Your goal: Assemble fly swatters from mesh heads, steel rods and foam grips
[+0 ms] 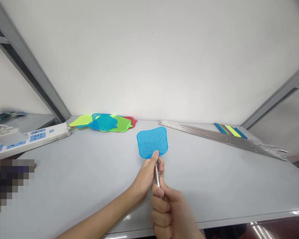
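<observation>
Hands: left hand, right hand gripping steel handle of blue fly swatter; open tabletop both sides, near edge close.

Blue plastic fly swatter, steel-handled

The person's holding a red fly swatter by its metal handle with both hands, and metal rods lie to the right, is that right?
No: the head view shows the fly swatter is blue, not red. The left hand and right hand do hold its metal handle, and the metal rods lie to the right.
</observation>
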`<state>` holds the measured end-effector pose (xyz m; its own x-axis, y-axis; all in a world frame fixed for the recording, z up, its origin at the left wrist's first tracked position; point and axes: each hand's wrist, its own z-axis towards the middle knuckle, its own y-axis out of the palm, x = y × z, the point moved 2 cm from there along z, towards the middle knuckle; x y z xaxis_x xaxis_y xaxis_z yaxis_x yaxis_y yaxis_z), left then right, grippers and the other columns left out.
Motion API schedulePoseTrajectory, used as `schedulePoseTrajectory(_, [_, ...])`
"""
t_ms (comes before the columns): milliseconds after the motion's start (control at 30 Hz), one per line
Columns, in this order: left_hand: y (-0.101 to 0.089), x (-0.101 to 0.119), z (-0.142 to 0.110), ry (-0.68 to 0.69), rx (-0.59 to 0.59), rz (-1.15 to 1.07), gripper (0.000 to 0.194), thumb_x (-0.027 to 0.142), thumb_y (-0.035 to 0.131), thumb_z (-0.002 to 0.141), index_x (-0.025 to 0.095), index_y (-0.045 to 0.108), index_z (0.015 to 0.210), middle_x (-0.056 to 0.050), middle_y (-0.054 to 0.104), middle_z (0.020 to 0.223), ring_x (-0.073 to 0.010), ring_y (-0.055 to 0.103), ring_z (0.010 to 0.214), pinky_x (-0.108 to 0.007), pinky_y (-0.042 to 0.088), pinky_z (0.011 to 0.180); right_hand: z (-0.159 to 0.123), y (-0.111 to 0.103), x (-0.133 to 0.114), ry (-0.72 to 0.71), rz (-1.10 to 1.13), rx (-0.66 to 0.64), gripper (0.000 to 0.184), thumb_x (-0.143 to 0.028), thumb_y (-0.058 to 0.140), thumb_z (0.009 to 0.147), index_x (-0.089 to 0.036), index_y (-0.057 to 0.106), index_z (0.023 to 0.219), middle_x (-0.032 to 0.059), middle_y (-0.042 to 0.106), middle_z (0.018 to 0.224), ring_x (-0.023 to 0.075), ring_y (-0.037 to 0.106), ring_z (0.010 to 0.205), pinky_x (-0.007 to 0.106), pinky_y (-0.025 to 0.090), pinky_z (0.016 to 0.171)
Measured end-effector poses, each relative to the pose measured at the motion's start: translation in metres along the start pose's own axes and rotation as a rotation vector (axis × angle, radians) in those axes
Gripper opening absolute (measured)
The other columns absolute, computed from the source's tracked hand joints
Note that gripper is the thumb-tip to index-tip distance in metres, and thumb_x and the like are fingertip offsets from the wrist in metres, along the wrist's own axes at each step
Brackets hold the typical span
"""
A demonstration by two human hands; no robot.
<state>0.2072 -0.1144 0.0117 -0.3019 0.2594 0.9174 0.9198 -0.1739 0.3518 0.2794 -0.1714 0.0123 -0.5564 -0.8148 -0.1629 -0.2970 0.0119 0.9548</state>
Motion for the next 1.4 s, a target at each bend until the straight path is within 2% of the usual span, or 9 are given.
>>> schedulePoseTrajectory(100, [0.0,0.0,-0.002,0.016,0.01,0.065,0.042,0.051,0.034,0.078,0.017,0.041,0.055,0.004,0.033,0.05,-0.0088,0.031,0.046,-0.019,0.027,0.044,-0.001,0.001,-0.003,-0.013,-0.037,0.05,0.028,-0.04,0.048,0.077,-0.017,0.038,0.065,-0.0094,0.021,0.041,0.0016,0.01,0.031,0.012,0.008,0.028])
schedulePoseTrajectory(233, [0.004,0.002,-0.005,0.045,0.016,0.195,0.039,0.049,0.036,0.078,0.017,0.048,0.059,0.004,0.034,0.049,-0.01,0.035,0.048,-0.02,0.031,0.049,-0.006,0.006,-0.013,-0.155,-0.194,0.21,0.031,-0.047,0.045,0.077,-0.017,0.041,0.069,-0.0087,0.025,0.045,0.0017,0.015,0.033,0.014,0.01,0.03])
schedulePoseTrajectory(333, [0.004,0.006,-0.005,0.054,-0.017,0.219,0.036,0.048,0.037,0.079,0.017,0.053,0.066,0.006,0.03,0.045,-0.0098,0.035,0.044,-0.021,0.031,0.048,-0.012,0.009,-0.024,-0.27,-0.413,0.287,0.031,-0.046,0.047,0.076,-0.016,0.048,0.081,-0.005,0.039,0.057,0.0021,0.027,0.038,0.015,0.02,0.035])
schedulePoseTrajectory(467, [-0.003,0.016,-0.001,0.116,0.036,0.239,0.035,0.046,0.04,0.078,0.017,0.058,0.073,0.003,0.04,0.05,-0.0111,0.04,0.048,-0.022,0.033,0.051,-0.022,0.008,-0.044,-0.424,-0.728,0.272,0.029,-0.039,0.047,0.078,-0.013,0.052,0.09,0.0021,0.051,0.072,0.0062,0.043,0.052,0.02,0.036,0.05])
schedulePoseTrajectory(700, [-0.01,0.019,0.003,0.191,0.135,0.232,0.028,0.041,0.051,0.074,0.017,0.065,0.078,0.001,0.043,0.054,-0.0116,0.041,0.055,-0.022,0.036,0.058,-0.043,-0.005,-0.074,-0.361,-1.091,0.293,0.032,-0.034,0.053,0.075,-0.017,0.051,0.102,0.0043,0.055,0.086,0.0066,0.048,0.058,0.02,0.036,0.052])
schedulePoseTrajectory(833, [-0.011,0.015,0.005,0.144,0.156,0.085,0.027,0.04,0.053,0.073,0.017,0.063,0.083,0.002,0.042,0.059,-0.0089,0.04,0.052,-0.021,0.036,0.054,-0.053,-0.02,-0.088,-0.353,-1.184,0.322,0.031,-0.033,0.056,0.072,-0.016,0.053,0.098,0.004,0.055,0.083,0.0076,0.049,0.059,0.023,0.039,0.055])
schedulePoseTrajectory(1033, [-0.008,0.001,0.009,-0.029,0.112,-0.118,0.032,0.039,0.058,0.07,0.017,0.061,0.093,0.0,0.048,0.069,-0.0089,0.047,0.057,-0.022,0.041,0.056,-0.059,-0.032,-0.118,-0.518,-1.229,0.465,0.026,-0.034,0.055,0.073,-0.013,0.056,0.088,0.0006,0.053,0.071,0.0067,0.046,0.056,0.024,0.039,0.058])
schedulePoseTrajectory(1233, [-0.012,-0.015,0.027,-0.018,0.052,-0.264,0.026,0.032,0.056,0.074,0.02,0.058,0.097,-0.004,0.052,0.097,-0.013,0.054,0.08,-0.024,0.044,0.071,-0.042,-0.033,-0.148,-0.528,-1.217,0.466,0.026,-0.034,0.054,0.073,-0.013,0.055,0.088,0.0033,0.055,0.078,0.0064,0.046,0.056,0.026,0.038,0.061])
schedulePoseTrajectory(1400, [-0.016,-0.015,0.041,-0.04,-0.041,-0.315,0.022,0.031,0.053,0.078,0.022,0.057,0.097,-0.004,0.05,0.11,-0.0186,0.047,0.105,-0.027,0.041,0.082,-0.031,-0.036,-0.163,-0.54,-1.322,0.487,0.029,-0.036,0.051,0.075,-0.014,0.055,0.092,0.0054,0.056,0.082,0.0098,0.051,0.063,0.028,0.04,0.065])
